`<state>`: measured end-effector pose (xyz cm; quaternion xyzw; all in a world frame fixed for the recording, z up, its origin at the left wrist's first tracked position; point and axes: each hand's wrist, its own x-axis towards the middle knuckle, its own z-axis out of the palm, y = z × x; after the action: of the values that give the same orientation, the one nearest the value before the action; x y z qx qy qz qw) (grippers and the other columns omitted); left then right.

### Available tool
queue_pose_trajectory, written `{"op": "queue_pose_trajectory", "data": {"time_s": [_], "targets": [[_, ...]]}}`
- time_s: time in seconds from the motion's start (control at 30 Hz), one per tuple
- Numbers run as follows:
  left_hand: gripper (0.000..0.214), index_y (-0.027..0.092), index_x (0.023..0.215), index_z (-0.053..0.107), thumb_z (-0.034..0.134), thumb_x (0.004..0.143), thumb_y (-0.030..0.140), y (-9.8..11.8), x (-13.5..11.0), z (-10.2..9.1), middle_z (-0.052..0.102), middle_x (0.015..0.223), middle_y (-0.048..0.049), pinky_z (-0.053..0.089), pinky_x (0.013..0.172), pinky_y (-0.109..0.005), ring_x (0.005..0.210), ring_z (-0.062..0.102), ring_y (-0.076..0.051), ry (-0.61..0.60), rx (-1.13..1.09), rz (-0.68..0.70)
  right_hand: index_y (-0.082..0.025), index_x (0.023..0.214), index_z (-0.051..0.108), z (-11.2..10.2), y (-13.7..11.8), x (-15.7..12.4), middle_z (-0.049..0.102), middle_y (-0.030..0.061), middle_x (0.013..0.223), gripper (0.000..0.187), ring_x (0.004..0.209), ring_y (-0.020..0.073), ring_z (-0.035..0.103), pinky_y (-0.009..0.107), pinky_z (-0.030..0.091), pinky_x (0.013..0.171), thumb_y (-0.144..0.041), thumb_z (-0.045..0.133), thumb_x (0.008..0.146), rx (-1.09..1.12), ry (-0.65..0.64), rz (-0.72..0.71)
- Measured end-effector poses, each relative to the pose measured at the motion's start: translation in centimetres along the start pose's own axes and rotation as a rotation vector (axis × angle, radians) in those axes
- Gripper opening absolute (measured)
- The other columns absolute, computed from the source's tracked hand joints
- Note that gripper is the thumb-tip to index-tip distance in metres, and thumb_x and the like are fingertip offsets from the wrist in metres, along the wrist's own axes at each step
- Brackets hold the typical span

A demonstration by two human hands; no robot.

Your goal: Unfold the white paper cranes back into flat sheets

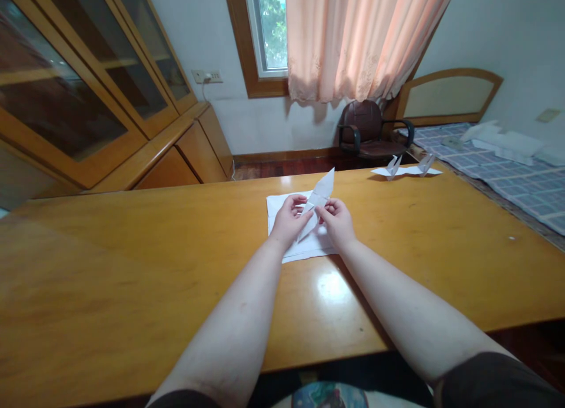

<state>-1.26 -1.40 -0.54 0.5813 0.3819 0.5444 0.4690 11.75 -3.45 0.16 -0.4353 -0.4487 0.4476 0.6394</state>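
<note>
Both my hands meet over the middle of a wooden table [132, 261]. My left hand [289, 219] and my right hand [338, 219] pinch a folded white paper piece [321, 191] between them. The piece has a pointed tip that rises up and to the right, and a narrow point that hangs down between my hands. Under my hands lies a stack of white paper sheets [276, 211], flat on the table.
Two finished folded paper figures [406, 169] stand at the table's far right edge. A dark office chair [368, 131] stands beyond the table, below a curtained window. Wooden glass-door cabinets [88, 90] line the left wall. A bed [507, 166] with a checked cover runs along the right.
</note>
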Motion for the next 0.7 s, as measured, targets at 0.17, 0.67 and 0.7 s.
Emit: {"op": "queue_pose_trajectory", "data": {"time_s": [0.17,0.67,0.7], "targets": [[0.022,0.019,0.092,0.059,0.067,0.072,0.024,-0.2,0.2,-0.3,0.062,0.093,-0.0038,0.047,0.082,-0.029,0.086,0.059,-0.014,0.097,0.145,0.105,-0.022,0.08,0.049,0.1,0.0,0.0,0.055,-0.005,0.063,0.028,0.052,0.0101,0.047,0.023,0.035,0.049,-0.037,0.07,0.068,-0.029,-0.01,-0.016],[0.021,0.016,0.082,0.06,0.069,0.069,0.03,0.9,0.2,-0.6,0.061,0.073,0.0003,0.045,0.067,-0.025,0.069,0.056,-0.012,0.128,-0.004,-0.002,-0.02,0.078,0.06,0.0,0.3,-0.1,0.054,-0.0028,0.063,0.018,0.053,0.0113,0.044,0.025,0.035,0.051,-0.038,0.063,0.074,-0.169,-0.108,-0.016],[0.026,0.016,0.088,0.062,0.07,0.068,0.03,0.8,0.2,-0.5,0.063,0.077,-0.0006,0.045,0.069,-0.025,0.072,0.057,-0.013,0.082,-0.022,-0.012,-0.02,0.077,0.06,0.0,0.3,-0.1,0.053,-0.0032,0.061,0.019,0.052,0.0112,0.043,0.026,0.034,0.051,-0.039,0.061,0.076,-0.177,-0.113,-0.018]]}}
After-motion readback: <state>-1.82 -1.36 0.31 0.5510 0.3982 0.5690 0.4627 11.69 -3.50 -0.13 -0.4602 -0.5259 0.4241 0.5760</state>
